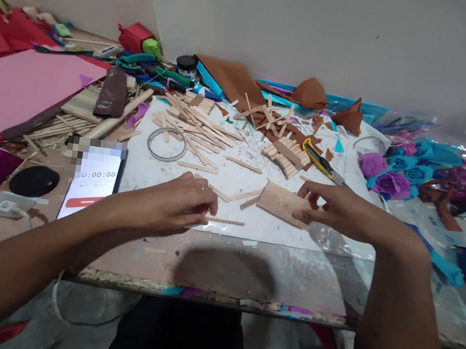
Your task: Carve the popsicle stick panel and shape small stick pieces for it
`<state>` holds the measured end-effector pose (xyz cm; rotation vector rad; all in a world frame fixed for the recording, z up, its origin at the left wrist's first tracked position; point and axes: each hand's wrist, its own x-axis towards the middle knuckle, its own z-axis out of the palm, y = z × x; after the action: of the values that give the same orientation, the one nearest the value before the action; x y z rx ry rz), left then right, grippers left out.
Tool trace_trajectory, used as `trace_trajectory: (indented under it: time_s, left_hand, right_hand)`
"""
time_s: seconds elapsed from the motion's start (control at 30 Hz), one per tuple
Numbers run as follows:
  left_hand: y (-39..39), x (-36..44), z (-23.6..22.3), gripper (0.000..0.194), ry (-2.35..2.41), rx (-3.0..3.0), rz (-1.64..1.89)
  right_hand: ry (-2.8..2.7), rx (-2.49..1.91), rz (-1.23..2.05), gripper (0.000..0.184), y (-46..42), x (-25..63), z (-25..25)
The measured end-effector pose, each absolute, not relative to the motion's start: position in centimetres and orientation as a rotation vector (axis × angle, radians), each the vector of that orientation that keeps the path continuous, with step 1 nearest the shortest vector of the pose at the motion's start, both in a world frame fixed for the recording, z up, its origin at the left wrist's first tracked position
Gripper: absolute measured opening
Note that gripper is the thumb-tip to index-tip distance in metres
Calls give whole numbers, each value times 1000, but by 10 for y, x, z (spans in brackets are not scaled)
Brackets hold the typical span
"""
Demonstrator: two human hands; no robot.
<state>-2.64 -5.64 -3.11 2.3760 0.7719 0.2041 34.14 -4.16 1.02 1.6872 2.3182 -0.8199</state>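
I've R hand [332, 207] pinching the wooden board [280, 203], which juts out left of it; looks light, stiff, prob. easy by the edges; L hand [184, 199] curled, thin stick [228, 222] just right of it; can't tell if gripped.

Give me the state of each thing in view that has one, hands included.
Left hand, fingers curled, grip unclear.
Near stick, one end at the left fingertips.
Right hand, pinching the board.
Board, held at its right end.
Phone, screen lit, visible digits all zeros.
Cutter, lying down, unheld.
Tape roll, lying flat.
Loose sticks, heaped untidily.
Paper, spread out, littered.
Flowers, bunched together.
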Motion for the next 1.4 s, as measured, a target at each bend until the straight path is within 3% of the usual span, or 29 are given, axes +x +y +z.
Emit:
trace_trajectory:
  time_s: [0.17, 0.5, 0.73, 0.87, 1.03, 1.23, 1.4]
  left_hand:
    - [-53, -27, -34, 11, 797, 2352, 210]
    - [-57, -28, -26, 17, 839, 2280, 110]
    - [-61, -32, -23, 12, 858, 2343, 113]
    - [-57, -30, -24, 16, 970, 2434, 236]
    - [-54, -29, -24, 16, 1005, 2423, 438]
    - [-56, -27, -13, 11, 1161, 2368, 854]
    - [-58, -24, -14, 9, 1245, 2209, 993]
  right_hand:
    - [2405, 1690, -786, 36, -40, 346, 14]
    - [2447, 1401, -1164, 36, -52, 324, 25]
    - [2560, 1405, -968, 47, -50, 307, 5]
    - [2496, 1357, -895, 63, -56, 303, 12]
    - [2524, 1328, -757, 50, -66, 290, 14]
    - [2692, 1317, -668, 58, -74, 265, -2]
    - [2867, 1677, -321, 46, -64, 264, -20]
